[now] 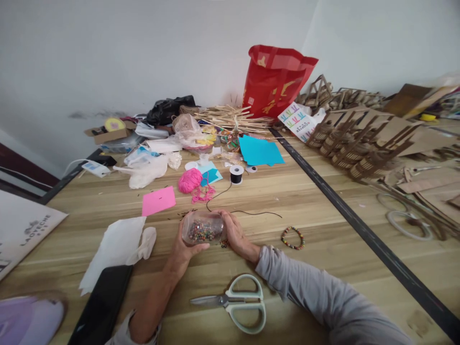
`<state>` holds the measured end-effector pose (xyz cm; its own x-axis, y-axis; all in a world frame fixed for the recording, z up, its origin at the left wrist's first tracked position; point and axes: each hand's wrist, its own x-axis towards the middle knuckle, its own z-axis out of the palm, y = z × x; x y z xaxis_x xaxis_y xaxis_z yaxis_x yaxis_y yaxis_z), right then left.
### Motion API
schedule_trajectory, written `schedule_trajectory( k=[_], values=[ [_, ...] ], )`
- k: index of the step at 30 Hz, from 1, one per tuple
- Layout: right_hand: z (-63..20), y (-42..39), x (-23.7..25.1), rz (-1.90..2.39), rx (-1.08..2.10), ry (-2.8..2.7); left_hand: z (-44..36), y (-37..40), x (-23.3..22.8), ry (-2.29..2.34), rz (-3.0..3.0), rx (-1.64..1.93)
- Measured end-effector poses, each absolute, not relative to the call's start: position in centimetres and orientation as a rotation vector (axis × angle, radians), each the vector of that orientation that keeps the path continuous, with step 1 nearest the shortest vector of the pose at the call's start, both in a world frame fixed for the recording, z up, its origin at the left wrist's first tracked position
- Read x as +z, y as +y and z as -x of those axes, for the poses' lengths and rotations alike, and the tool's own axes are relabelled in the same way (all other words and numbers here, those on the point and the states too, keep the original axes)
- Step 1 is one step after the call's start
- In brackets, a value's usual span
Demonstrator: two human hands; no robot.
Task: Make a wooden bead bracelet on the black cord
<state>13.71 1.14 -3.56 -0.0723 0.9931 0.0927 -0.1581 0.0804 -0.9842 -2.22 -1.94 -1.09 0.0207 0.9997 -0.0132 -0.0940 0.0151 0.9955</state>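
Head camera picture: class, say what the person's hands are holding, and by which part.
A clear jar of beads, lying sideways: left hand grips its closed end, right hand its mouth end.

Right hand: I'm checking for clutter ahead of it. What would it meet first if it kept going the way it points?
The right hand points up-left. It already touches the bead jar; past that, probably the pink yarn.

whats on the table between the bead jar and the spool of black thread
In the head view, only the loose black thread crosses the bare wood between the bead jar and the spool; pink yarn sits left.
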Motion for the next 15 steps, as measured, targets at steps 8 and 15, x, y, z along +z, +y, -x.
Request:
schedule_trajectory(
  k=[8, 15],
  values=[
    [-13.8, 1.1, -3.2, 1.035, 1.26, -1.192, 0.8, -2.1, -1.9, 1.129, -1.037, 1.288],
    [-13.8, 1.0, -2.8, 1.052, 1.259, -1.17, 0.4, -2.3, -1.4, 1.149, -1.042, 1.299]
  ],
)
